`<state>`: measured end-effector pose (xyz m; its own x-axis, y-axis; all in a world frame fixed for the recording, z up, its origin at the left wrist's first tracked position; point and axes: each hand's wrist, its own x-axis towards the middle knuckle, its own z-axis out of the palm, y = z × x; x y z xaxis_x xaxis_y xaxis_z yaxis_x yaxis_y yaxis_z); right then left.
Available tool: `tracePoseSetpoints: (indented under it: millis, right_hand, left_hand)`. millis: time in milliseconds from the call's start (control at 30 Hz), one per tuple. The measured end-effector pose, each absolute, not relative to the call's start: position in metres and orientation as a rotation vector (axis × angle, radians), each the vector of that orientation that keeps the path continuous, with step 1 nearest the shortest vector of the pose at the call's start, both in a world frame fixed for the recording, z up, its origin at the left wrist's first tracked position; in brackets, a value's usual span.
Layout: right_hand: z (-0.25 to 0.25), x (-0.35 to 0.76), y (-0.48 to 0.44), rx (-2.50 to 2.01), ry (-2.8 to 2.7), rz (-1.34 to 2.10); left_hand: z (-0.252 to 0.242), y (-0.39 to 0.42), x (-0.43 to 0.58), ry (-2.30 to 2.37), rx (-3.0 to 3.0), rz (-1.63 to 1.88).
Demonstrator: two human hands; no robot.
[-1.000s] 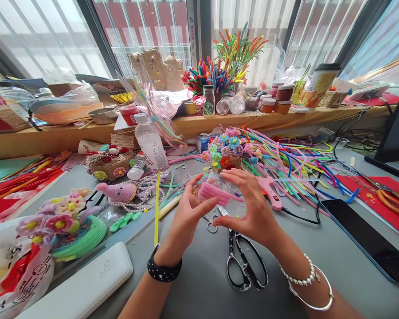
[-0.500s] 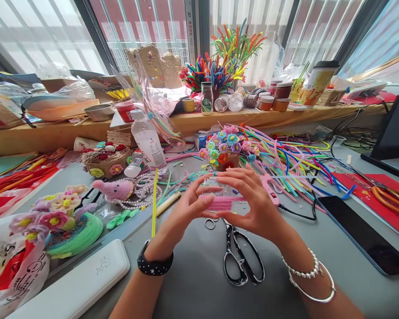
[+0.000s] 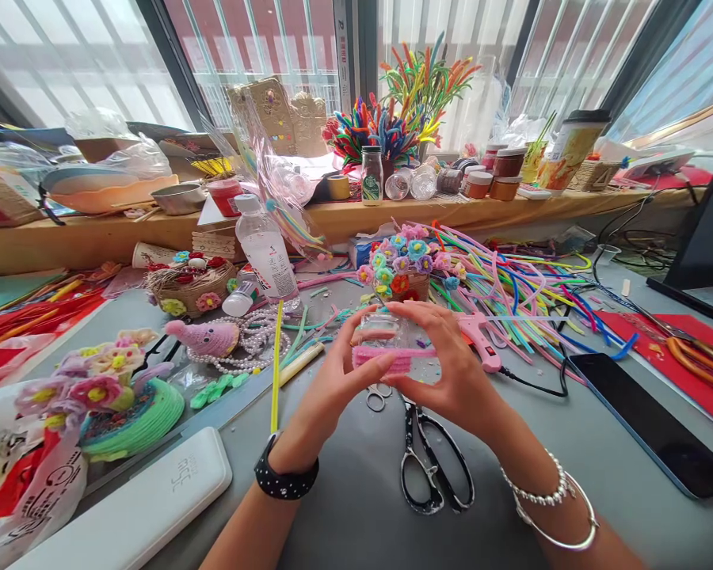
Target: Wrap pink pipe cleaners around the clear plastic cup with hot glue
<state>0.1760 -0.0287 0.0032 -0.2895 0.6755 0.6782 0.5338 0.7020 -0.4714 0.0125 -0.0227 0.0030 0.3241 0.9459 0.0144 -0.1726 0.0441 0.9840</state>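
Note:
Between my hands is a clear plastic container (image 3: 387,326) with rows of fuzzy pink pipe cleaner (image 3: 381,361) wound round it. My left hand (image 3: 340,368) grips it from the left, thumb across the front of the pink rows. From the right, my right hand (image 3: 459,368) curves round it, index finger at the upper edge and thumb at the lower. A loose pink strand runs from the rows towards my right palm; its end is hidden. Black-handled scissors (image 3: 433,467) lie below my hands, and small silver scissors (image 3: 376,400) lie partly covered by them.
A pink glue gun (image 3: 484,344) with a black cord lies right of my hands, near a phone (image 3: 653,419). Pipe cleaners (image 3: 511,285) spread behind, beside a flower basket (image 3: 413,286). A water bottle (image 3: 265,257), ruler and white power bank (image 3: 148,499) are left.
My hands have shifted slightly, with the right thumb and fingers a little further apart. More of the small silver scissors and the glue gun shows. The container stays between both hands.

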Motion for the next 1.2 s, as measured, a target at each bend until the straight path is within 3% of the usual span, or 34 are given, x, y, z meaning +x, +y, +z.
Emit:
tracePoseSetpoints:
  millis: [200, 567, 1200]
  right_hand:
    - [0.0041, 0.1786, -0.0325, -0.897, -1.686, 0.63]
    - [0.0094, 0.1779, -0.0353, -0.92, -1.385, 1.015]
    - [0.0078, 0.1728, -0.0384, -0.947, -1.441, 1.059]
  left_hand:
    - [0.0037, -0.0257, 0.0141, 0.788, 1.283, 1.226]
    - [0.0047, -0.0292, 0.0183, 0.719, 1.244, 1.273]
    - [-0.0008, -0.029, 0.0195, 0.737, 1.275, 1.245]
